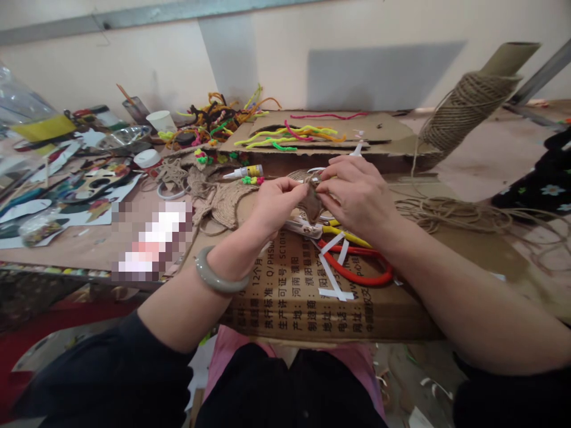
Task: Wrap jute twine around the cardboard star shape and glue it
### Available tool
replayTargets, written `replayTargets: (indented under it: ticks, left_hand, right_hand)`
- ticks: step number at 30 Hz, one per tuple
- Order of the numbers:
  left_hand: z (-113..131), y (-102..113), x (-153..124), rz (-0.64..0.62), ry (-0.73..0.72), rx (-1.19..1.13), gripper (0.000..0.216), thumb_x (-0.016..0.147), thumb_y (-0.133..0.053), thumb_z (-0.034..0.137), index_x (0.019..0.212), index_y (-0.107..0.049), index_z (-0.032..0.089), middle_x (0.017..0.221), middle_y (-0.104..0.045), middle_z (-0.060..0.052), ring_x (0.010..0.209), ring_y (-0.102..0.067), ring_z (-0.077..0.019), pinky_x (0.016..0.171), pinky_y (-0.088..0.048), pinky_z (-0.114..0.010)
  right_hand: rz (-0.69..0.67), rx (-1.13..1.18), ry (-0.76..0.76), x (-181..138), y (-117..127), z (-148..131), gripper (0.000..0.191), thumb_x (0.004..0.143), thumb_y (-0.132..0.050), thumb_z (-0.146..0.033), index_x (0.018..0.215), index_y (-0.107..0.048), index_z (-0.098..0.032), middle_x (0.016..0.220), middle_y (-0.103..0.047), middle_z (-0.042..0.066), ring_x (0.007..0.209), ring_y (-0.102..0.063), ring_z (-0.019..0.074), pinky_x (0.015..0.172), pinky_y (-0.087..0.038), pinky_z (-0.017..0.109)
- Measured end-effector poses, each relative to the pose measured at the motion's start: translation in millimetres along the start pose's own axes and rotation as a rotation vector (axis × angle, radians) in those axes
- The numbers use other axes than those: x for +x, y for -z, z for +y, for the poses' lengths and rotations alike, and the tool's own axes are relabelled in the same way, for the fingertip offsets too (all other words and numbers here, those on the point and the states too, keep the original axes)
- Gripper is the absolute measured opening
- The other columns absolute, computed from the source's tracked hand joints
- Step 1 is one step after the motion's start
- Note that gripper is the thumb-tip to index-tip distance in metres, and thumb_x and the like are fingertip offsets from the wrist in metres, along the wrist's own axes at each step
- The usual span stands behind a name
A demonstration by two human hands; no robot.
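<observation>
Both hands meet at centre frame, above the near cardboard sheet point(289, 297) with printed lettering. Left hand point(279, 203): thumb and fingers pinched shut on the left edge of a small twine-wrapped piece point(312, 205). Right hand point(357, 191): fingers curled closed over its top and right side. The piece is mostly covered by both hands; only a brownish patch shows between them, and its shape can't be made out. A grey-green bangle point(218, 278) sits on the left wrist.

Under the right hand, red-handled scissors point(357, 270) lie on the cardboard, blades hidden beneath the palm, with white paper strips point(332, 279) across them. Glue tube point(244, 172) lies just left of the hands. Loose twine point(446, 214) is heaped to the right, its far end cut off by the frame. A twine spool point(468, 101) leans at upper right. Pipe cleaners point(289, 134) lie on a second cardboard piece behind. A pixelated patch point(151, 241) masks something on the table at left. The left-side clutter is too small to identify.
</observation>
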State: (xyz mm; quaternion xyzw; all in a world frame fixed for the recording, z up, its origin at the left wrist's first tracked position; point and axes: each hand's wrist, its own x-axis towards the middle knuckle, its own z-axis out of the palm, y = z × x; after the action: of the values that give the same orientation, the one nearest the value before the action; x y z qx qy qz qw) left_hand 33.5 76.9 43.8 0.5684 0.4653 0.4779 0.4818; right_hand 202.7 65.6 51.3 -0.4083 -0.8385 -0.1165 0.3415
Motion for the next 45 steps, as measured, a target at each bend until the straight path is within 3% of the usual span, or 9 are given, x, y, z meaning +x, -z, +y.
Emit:
replayTargets:
  ticks: [6,12,16,20,22,24,27,32,45]
  left_hand:
    - [-3,0,0,-0.016,-0.020,-0.015,0.015,0.071,-0.067,0.027,0.064,-0.063,0.015,0.060,-0.056,0.002,0.057,-0.045,-0.0072,0.056,-0.035,-0.023]
    - [1,2,1,0.025,0.043,-0.019,0.015,0.072,-0.067,0.025,0.063,-0.061,0.015,0.061,-0.055,0.002,0.057,-0.046,-0.0073,0.056,-0.036,-0.023]
    - [3,3,1,0.033,0.078,-0.014,0.014,0.073,-0.066,0.023,0.063,-0.060,0.015,0.060,-0.052,0.003,0.055,-0.044,-0.0070,0.055,-0.034,-0.024]
    - [4,3,0,0.026,0.091,-0.023,0.015,0.075,-0.065,0.021,0.063,-0.059,0.015,0.060,-0.051,0.003,0.054,-0.043,-0.0066,0.054,-0.032,-0.024]
    - [5,3,0,0.021,0.096,-0.020,0.015,0.075,-0.065,0.020,0.063,-0.060,0.015,0.059,-0.051,0.003,0.053,-0.042,-0.0065,0.054,-0.031,-0.024]
    - [5,3,-1,0.013,0.091,-0.019,0.014,0.075,-0.065,0.019,0.062,-0.060,0.015,0.059,-0.051,0.003,0.053,-0.042,-0.0063,0.053,-0.030,-0.024]
    - [6,2,-2,-0.006,0.075,-0.027,0.013,0.075,-0.065,0.019,0.063,-0.062,0.014,0.058,-0.052,0.003,0.053,-0.041,-0.0060,0.053,-0.030,-0.023]
    - [7,1,-3,-0.055,0.074,-0.106,0.008,0.069,-0.071,0.021,0.071,-0.068,0.014,0.065,-0.060,0.002,0.059,-0.048,-0.0070,0.058,-0.038,-0.023]
    - [5,-1,-3,0.016,0.024,-0.112,0.006,0.066,-0.069,0.018,0.067,-0.063,0.015,0.062,-0.058,0.004,0.058,-0.047,-0.0066,0.061,-0.040,-0.023]
  right_hand:
    - [0.003,0.033,0.012,0,-3,-2,0.025,0.088,-0.048,-0.017,0.070,-0.064,-0.023,0.095,-0.070,0.008,0.113,-0.060,0.0262,0.103,-0.048,0.047]
    - [0.223,0.097,-0.090,2,6,18,0.014,0.083,-0.055,-0.020,0.070,-0.058,-0.026,0.093,-0.070,0.007,0.099,-0.064,0.0250,0.096,-0.049,0.048]
    - [0.271,0.101,-0.195,4,15,33,0.017,0.083,-0.053,-0.021,0.066,-0.050,-0.026,0.085,-0.069,0.007,0.090,-0.066,0.0246,0.088,-0.051,0.047]
    - [0.220,0.100,-0.236,4,17,40,0.023,0.088,-0.050,-0.027,0.066,-0.052,-0.026,0.083,-0.069,0.008,0.088,-0.066,0.0254,0.084,-0.052,0.047]
    - [0.206,0.126,-0.248,3,16,40,0.014,0.087,-0.051,-0.025,0.078,-0.061,-0.025,0.095,-0.071,0.010,0.095,-0.067,0.0259,0.085,-0.052,0.046]
    - [0.193,0.181,-0.285,2,15,38,0.019,0.087,-0.051,-0.021,0.097,-0.066,-0.026,0.106,-0.072,0.009,0.099,-0.067,0.0246,0.084,-0.052,0.043]
    - [0.093,0.257,-0.335,0,10,33,0.026,0.090,-0.051,-0.026,0.111,-0.067,-0.025,0.102,-0.074,0.007,0.088,-0.068,0.0216,0.076,-0.053,0.038]
    - [-0.044,0.276,-0.292,1,4,23,0.022,0.089,-0.055,-0.030,0.102,-0.071,-0.021,0.092,-0.075,0.006,0.079,-0.067,0.0197,0.071,-0.051,0.034]
    - [0.024,-0.018,-0.090,-6,9,-12,0.021,0.092,-0.051,-0.026,0.091,-0.072,-0.020,0.086,-0.073,0.007,0.081,-0.066,0.0191,0.071,-0.049,0.031]
